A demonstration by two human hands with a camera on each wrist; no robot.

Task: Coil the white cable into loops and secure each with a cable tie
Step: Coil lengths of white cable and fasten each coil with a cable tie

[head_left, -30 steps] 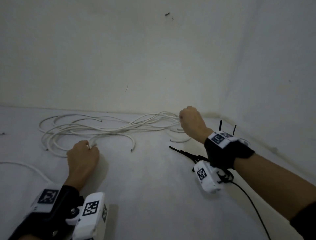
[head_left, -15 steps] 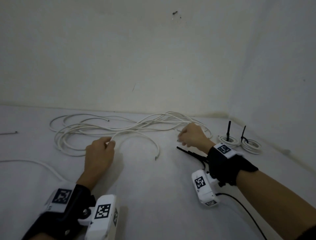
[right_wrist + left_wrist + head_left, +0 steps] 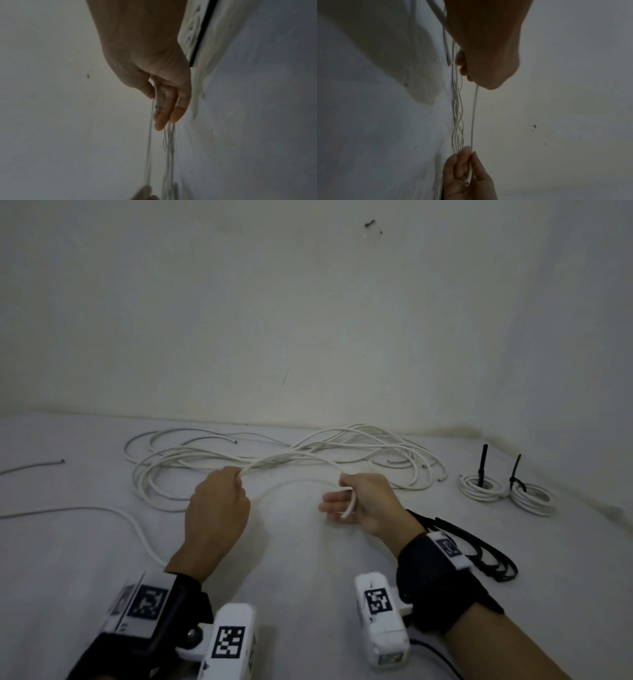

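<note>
A long white cable [image 3: 291,455] lies tangled on the white table [image 3: 301,570] near the back wall. My left hand [image 3: 239,479] pinches one strand of it and holds it slightly raised. The strand arcs [image 3: 298,482] over to my right hand [image 3: 346,498], which pinches the cable close to its cut end [image 3: 348,510] between thumb and forefinger, the other fingers loosely extended. In the left wrist view the strand [image 3: 473,115] runs taut from my left hand [image 3: 467,75] to my right hand [image 3: 468,174]. The right wrist view shows the right hand [image 3: 159,102] with the cable [image 3: 157,97].
Two small finished coils [image 3: 481,489] [image 3: 534,498], each with an upright black tie, sit at the right by the wall. Loose black cable ties [image 3: 486,556] lie beside my right wrist. Another white cable [image 3: 89,510] trails in from the left; a short piece [image 3: 34,467] lies farther back.
My left hand has carried its strand rightward and toward me. My right hand has left the tangle, come nearer, and taken hold of the cable's free end.
</note>
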